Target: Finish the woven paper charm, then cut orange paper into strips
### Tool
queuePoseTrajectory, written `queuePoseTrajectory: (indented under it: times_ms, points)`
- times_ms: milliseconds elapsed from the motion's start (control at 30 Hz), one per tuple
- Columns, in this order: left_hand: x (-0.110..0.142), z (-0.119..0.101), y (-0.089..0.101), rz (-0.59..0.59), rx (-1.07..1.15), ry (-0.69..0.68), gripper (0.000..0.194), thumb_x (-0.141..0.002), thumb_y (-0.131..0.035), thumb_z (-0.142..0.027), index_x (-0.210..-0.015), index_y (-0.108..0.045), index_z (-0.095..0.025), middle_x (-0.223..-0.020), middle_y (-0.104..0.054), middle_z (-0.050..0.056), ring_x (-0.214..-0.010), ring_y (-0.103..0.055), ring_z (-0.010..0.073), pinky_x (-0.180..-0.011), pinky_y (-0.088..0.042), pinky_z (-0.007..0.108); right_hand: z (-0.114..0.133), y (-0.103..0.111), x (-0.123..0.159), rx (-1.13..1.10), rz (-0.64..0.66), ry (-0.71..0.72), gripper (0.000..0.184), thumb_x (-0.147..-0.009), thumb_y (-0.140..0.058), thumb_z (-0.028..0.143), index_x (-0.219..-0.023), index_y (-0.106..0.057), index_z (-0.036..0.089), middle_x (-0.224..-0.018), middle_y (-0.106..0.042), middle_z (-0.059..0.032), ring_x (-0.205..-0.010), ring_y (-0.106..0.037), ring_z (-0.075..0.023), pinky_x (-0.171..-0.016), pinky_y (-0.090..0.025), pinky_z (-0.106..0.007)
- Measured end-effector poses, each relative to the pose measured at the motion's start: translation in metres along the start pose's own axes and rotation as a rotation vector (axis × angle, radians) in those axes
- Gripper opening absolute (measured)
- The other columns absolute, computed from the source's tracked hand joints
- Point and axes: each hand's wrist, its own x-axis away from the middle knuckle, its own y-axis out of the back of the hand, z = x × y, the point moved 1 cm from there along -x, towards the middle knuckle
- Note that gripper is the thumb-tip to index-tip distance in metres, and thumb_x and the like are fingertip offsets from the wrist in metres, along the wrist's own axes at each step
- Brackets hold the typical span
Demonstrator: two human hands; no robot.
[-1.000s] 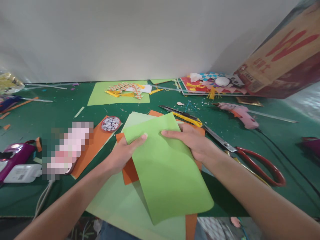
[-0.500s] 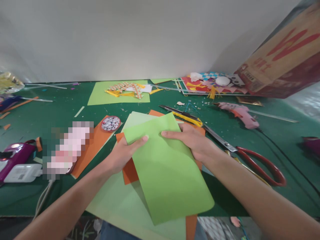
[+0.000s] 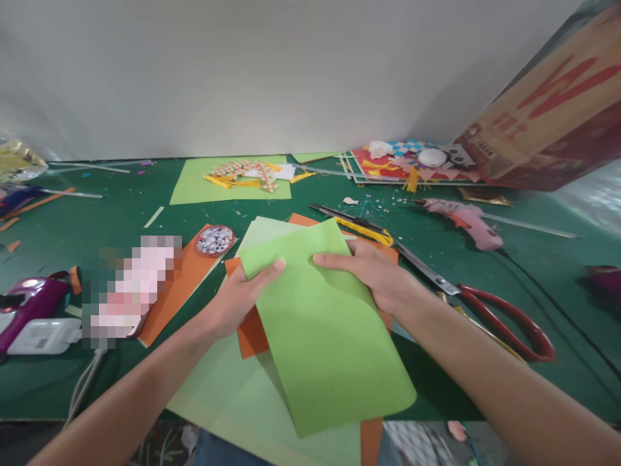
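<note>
A bright green sheet of paper (image 3: 330, 336) is held up between both hands, its lower right corner rounded. My left hand (image 3: 240, 291) pinches its left edge, thumb on top and fingers hidden beneath. On the right edge, my right hand (image 3: 383, 272) grips it the same way, thumb pointing left. Below it lie a paler green sheet (image 3: 228, 395), reaching past the table's front edge, and orange paper (image 3: 253, 333). Close beyond my right hand are a utility knife (image 3: 361, 226) with a yellow handle and red-handled scissors (image 3: 449, 285).
A pink glue gun (image 3: 466, 220) with a black cord lies at right. To the left are a blurred-out phone-like object (image 3: 136, 288), a round box of googly eyes (image 3: 215, 240) and a white plug-in block (image 3: 43, 336). A paper bag (image 3: 548, 110) leans at back right; patterned paper strips (image 3: 242, 171) lie behind.
My left thumb has shifted very slightly on the green paper. Otherwise the hands, the paper and the things on the table look the same.
</note>
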Motion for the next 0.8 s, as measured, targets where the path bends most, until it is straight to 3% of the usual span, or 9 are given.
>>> queuePoseTrajectory:
  times_ms: [800]
  points:
    - [-0.0008, 0.0009, -0.0004, 0.004, 0.018, -0.012, 0.05, -0.071, -0.071, -0.049, -0.114, -0.065, -0.022, -0.115, -0.068, 0.008, -0.106, -0.062, 0.0297, -0.09, -0.049, 0.041, -0.0022, 0.0011, -0.0019, 0.034, 0.016, 0.001, 0.014, -0.068, -0.072, 0.018, -0.081, -0.068, 0.017, -0.078, -0.075, -0.0063, -0.055, -0.067, -0.0165, -0.053, -0.056, -0.026]
